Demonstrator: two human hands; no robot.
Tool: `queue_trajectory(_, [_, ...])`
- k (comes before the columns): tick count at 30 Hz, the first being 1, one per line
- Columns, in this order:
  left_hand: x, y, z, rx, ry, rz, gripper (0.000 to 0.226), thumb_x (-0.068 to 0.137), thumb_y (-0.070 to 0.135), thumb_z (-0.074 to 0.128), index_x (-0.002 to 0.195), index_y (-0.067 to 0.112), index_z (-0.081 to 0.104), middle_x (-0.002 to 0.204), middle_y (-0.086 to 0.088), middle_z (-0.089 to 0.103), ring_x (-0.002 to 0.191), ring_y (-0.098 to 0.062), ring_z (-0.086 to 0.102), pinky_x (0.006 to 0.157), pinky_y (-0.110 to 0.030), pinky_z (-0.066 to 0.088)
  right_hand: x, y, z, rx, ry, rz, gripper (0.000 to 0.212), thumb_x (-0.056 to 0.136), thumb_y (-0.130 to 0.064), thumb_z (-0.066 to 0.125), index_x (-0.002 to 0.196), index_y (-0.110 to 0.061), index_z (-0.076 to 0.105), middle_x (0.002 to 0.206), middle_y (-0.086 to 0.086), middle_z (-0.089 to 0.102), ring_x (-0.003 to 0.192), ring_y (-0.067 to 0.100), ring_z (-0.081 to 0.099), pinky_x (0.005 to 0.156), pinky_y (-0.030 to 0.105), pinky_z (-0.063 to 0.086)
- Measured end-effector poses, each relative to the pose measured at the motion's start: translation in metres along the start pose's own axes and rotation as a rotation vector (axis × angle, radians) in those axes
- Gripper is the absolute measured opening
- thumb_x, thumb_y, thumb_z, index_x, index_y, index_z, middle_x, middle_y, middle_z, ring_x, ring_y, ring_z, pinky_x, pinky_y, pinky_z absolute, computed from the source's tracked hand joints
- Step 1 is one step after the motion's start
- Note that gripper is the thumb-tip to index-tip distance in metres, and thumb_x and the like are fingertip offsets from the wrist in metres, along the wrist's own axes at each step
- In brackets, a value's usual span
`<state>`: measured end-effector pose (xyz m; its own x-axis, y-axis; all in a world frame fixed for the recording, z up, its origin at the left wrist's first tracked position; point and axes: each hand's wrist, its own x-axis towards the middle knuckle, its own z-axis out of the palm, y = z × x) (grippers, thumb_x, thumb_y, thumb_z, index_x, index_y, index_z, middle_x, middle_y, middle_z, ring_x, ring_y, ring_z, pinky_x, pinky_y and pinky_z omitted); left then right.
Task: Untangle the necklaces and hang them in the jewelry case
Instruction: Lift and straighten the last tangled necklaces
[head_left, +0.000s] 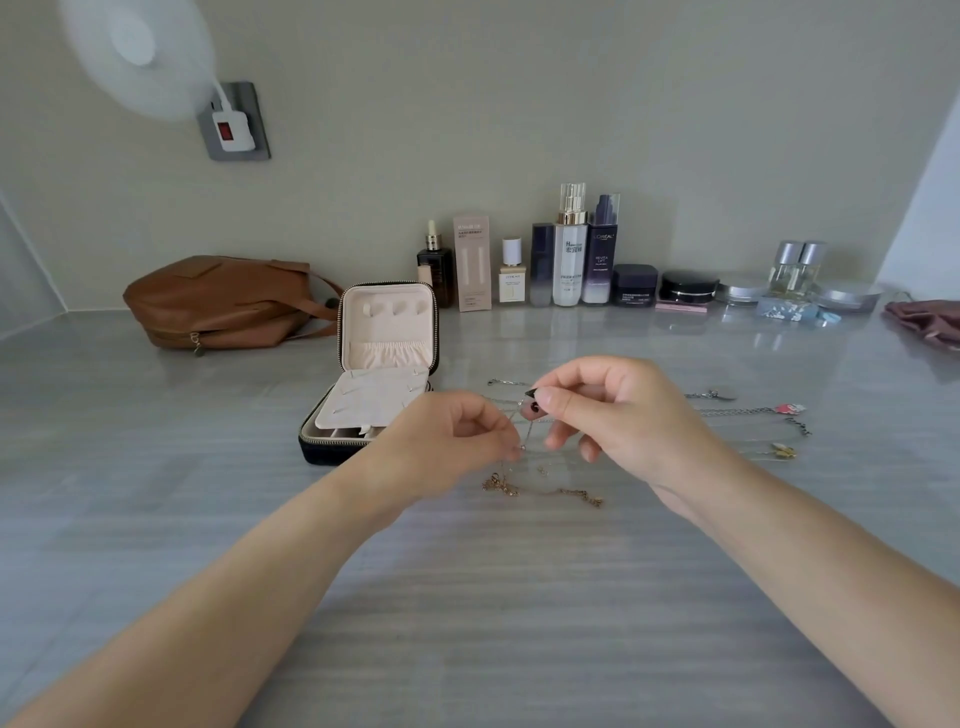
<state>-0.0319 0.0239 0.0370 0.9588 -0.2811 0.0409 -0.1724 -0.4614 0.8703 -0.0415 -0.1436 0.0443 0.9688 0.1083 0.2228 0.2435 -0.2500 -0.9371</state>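
Both hands are raised just above the grey tabletop (467, 597), close together but not touching. The left hand (457, 441) has its fingers curled, and its grip pinches a thin chain (525, 428) between thumb and forefinger. The right hand (613, 415) pinches the same chain a little higher, its other fingers loosely bent beneath. The chain runs taut between the two grips. Under the hands a gold necklace (571, 491) trails across the tabletop, and several silver necklaces (748, 412) with small pendants lie stretched out to the right. The jewelry case (387, 332) stands open just left of the hands, lid upright, pale lining showing. A brown bag (223, 301) lies behind it, and bottles and jars (571, 260) line the wall.
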Motion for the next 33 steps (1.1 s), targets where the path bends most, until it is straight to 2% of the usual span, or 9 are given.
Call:
queue_trajectory(4, [0.002, -0.001, -0.001, -0.017, -0.011, -0.015, 0.008, 0.083, 0.015, 0.061, 0.085, 0.022, 0.065, 0.066, 0.009, 0.065, 0.048, 0.008, 0.05, 0.044, -0.007, 0.034, 0.001, -0.001, -0.002, 0.022, 0.017, -0.003, 0.011, 0.085, -0.013, 0.061, 0.077, -0.02, 0.066, 0.071, -0.003, 0.073, 0.053, 0.007, 0.062, 0.044, 0.02, 0.04])
queue_trajectory(8, [0.001, -0.002, 0.002, -0.061, -0.044, 0.017, 0.014, 0.085, 0.024, 0.061, 0.098, 0.026, 0.066, 0.052, 0.013, 0.05, 0.054, -0.005, 0.044, 0.053, -0.017, 0.034, 0.001, -0.002, -0.002, 0.023, 0.013, -0.019, 0.01, 0.084, -0.013, 0.063, 0.078, -0.02, 0.068, 0.068, -0.002, 0.072, 0.054, 0.007, 0.061, 0.045, 0.02, 0.04])
queue_trajectory(10, [-0.001, 0.001, 0.005, -0.083, -0.065, 0.041, 0.014, 0.087, 0.027, 0.058, 0.094, 0.024, 0.069, 0.044, 0.014, 0.045, 0.054, -0.008, 0.037, 0.056, -0.023, 0.031, 0.002, -0.003, -0.002, 0.022, 0.01, -0.027, 0.01, 0.083, -0.013, 0.063, 0.078, -0.02, 0.068, 0.067, -0.003, 0.072, 0.053, 0.006, 0.06, 0.045, 0.02, 0.04])
queue_trajectory(12, [-0.001, 0.002, 0.004, -0.077, -0.064, 0.04, 0.017, 0.088, 0.028, 0.056, 0.082, 0.021, 0.071, 0.04, 0.015, 0.046, 0.054, -0.009, 0.035, 0.057, -0.023, 0.032, 0.003, -0.003, -0.003, 0.039, 0.031, -0.034, 0.011, 0.084, -0.012, 0.062, 0.078, -0.019, 0.067, 0.066, -0.003, 0.071, 0.052, 0.006, 0.059, 0.045, 0.019, 0.04])
queue_trajectory(15, [0.0, 0.003, 0.0, -0.095, -0.073, 0.029, 0.024, 0.086, 0.031, 0.058, 0.068, 0.02, 0.07, 0.043, 0.013, 0.044, 0.055, -0.012, 0.037, 0.054, -0.022, 0.033, 0.004, -0.005, -0.007, 0.075, 0.081, -0.037, 0.012, 0.085, -0.012, 0.061, 0.077, -0.019, 0.067, 0.063, -0.004, 0.07, 0.05, 0.004, 0.057, 0.044, 0.018, 0.041])
queue_trajectory(20, [0.001, 0.001, -0.009, -0.176, -0.081, 0.044, 0.032, 0.085, 0.031, 0.057, 0.056, 0.019, 0.066, 0.048, 0.006, 0.04, 0.05, -0.01, 0.037, 0.051, -0.02, 0.032, 0.007, -0.005, -0.01, 0.139, 0.137, -0.032, 0.012, 0.086, -0.01, 0.059, 0.078, -0.017, 0.066, 0.063, -0.003, 0.069, 0.048, 0.004, 0.056, 0.043, 0.018, 0.039])
queue_trajectory(24, [0.002, 0.001, -0.014, -0.222, -0.053, 0.034, 0.033, 0.085, 0.031, 0.058, 0.054, 0.018, 0.064, 0.051, 0.004, 0.04, 0.048, -0.008, 0.036, 0.05, -0.02, 0.03, 0.008, -0.006, -0.015, 0.211, 0.19, -0.011, 0.011, 0.086, -0.011, 0.059, 0.078, -0.015, 0.065, 0.064, -0.003, 0.067, 0.047, 0.004, 0.053, 0.042, 0.018, 0.037])
queue_trajectory(30, [0.0, 0.001, -0.018, -0.274, -0.059, 0.027, 0.031, 0.077, 0.037, 0.061, 0.053, 0.019, 0.066, 0.058, 0.0, 0.042, 0.054, -0.009, 0.039, 0.054, -0.023, 0.031, 0.006, -0.007, -0.022, 0.222, 0.226, 0.002, 0.01, 0.086, -0.01, 0.059, 0.078, -0.012, 0.066, 0.066, -0.002, 0.067, 0.048, 0.006, 0.052, 0.043, 0.019, 0.037])
queue_trajectory(33, [-0.002, 0.002, -0.019, -0.291, -0.112, 0.058, 0.028, 0.071, 0.042, 0.059, 0.055, 0.022, 0.07, 0.058, 0.003, 0.05, 0.069, -0.013, 0.045, 0.054, -0.021, 0.031, 0.008, -0.013, -0.022, 0.207, 0.234, 0.014, 0.011, 0.086, -0.011, 0.059, 0.078, -0.013, 0.066, 0.067, -0.001, 0.067, 0.048, 0.006, 0.052, 0.042, 0.018, 0.037])
